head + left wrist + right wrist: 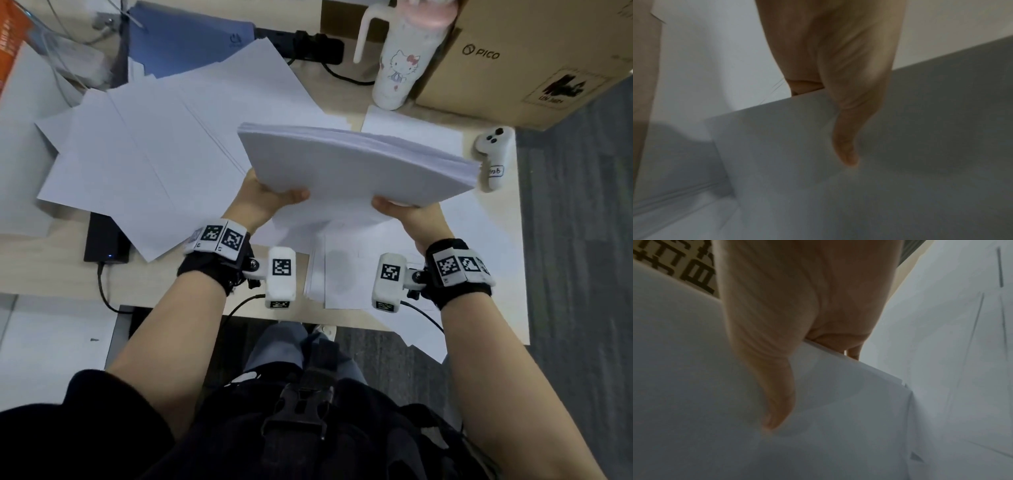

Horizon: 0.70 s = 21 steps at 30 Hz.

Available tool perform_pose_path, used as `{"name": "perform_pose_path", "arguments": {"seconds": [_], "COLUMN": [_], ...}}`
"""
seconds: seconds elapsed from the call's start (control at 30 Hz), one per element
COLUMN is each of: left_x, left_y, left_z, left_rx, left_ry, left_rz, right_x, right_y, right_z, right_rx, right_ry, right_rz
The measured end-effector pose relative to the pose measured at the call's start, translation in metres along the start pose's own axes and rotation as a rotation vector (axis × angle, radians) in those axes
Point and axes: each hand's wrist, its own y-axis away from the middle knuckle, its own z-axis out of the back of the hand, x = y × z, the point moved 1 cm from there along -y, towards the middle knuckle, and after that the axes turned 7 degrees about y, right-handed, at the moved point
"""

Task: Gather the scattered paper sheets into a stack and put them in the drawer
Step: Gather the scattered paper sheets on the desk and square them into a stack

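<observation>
left hand point(263, 198) thumb atop paper stack point(356, 164) | head: loose sheets point(137, 154) visible

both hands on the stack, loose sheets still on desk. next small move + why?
Probably lower the stack onto the loose sheets at the left and gather them under it. Left hand and right hand grip its near edge, it sags, and no drawer is in view.

Fingers of left hand point(270, 198) and right hand point(407, 212): hidden beneath paper stack point(356, 164), thumbs alone showing; both wrist views blurred; tumbler point(400, 58) at worktop's far edge: top cut off; cardboard box point(527, 58), far right corner: partly out of picture.
</observation>
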Motion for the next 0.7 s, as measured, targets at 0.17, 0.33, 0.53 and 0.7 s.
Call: {"name": "perform_pose_path", "arguments": {"seconds": [0.17,0.33,0.53,0.7], "left_x": [-0.003,0.013,0.014,0.013], "left_y": [-0.005,-0.008,-0.01,-0.009], "left_z": [-0.002,0.009,0.004,0.006], "left_rx": [-0.055,-0.088,-0.127,-0.105], "left_ry": [-0.014,0.017,0.029,0.039], "left_rz": [-0.124,-0.026,-0.055,-0.078], "right_x": [0.006,-0.011,-0.015,-0.012], "right_y": [-0.006,-0.004,-0.008,-0.009], "right_z": [0.002,0.001,-0.009,-0.012], "right_rx": [-0.051,0.024,0.03,0.045], "right_ry": [-0.041,-0.017,-0.065,-0.087], "right_rz": [0.036,-0.028,-0.043,-0.033]}}
